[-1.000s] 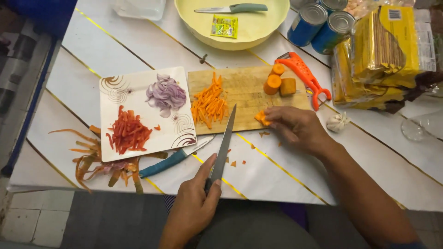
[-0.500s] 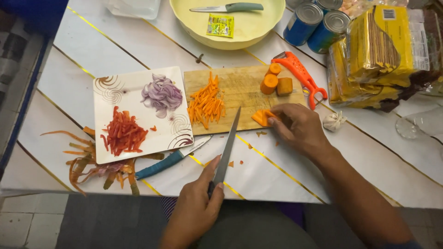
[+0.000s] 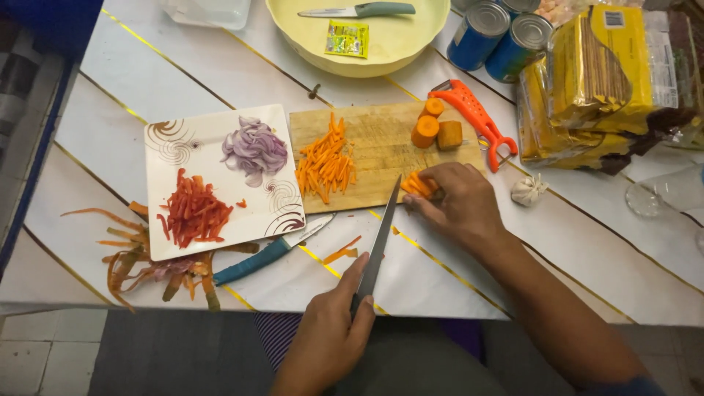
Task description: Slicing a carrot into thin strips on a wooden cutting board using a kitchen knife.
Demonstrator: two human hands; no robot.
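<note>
Fingers of the right hand [image 3: 456, 202] press flat on a small stack of carrot slices [image 3: 418, 184] at the near right corner of the wooden cutting board [image 3: 381, 150]. The left hand [image 3: 326, 341] is closed round the handle of a long knife [image 3: 380, 242], whose blade runs up across the board's near edge, tip just beside the slices.

On the board: a heap of carrot matchsticks [image 3: 324, 163] at the left, three carrot chunks [image 3: 434, 126] at the far right corner. The board lies on a white table [image 3: 110, 103] with thin yellow lines across it; grey floor tiles show below its near edge.

Touching the board's left side is a square white plate [image 3: 213, 180] bearing sliced purple onion [image 3: 254, 149] and red strips [image 3: 192, 213]. A teal-handled knife [image 3: 268, 253] lies by the plate's near corner, with vegetable peelings [image 3: 147, 264] at the table edge. An orange peeler [image 3: 473, 117] rests off the board's right end. Further off stand a yellow bowl [image 3: 293, 29] holding another knife and a small sachet, two blue cans [image 3: 499, 33], and yellow packets [image 3: 594, 81]. A garlic bulb [image 3: 528, 191] lies right of the right hand.
</note>
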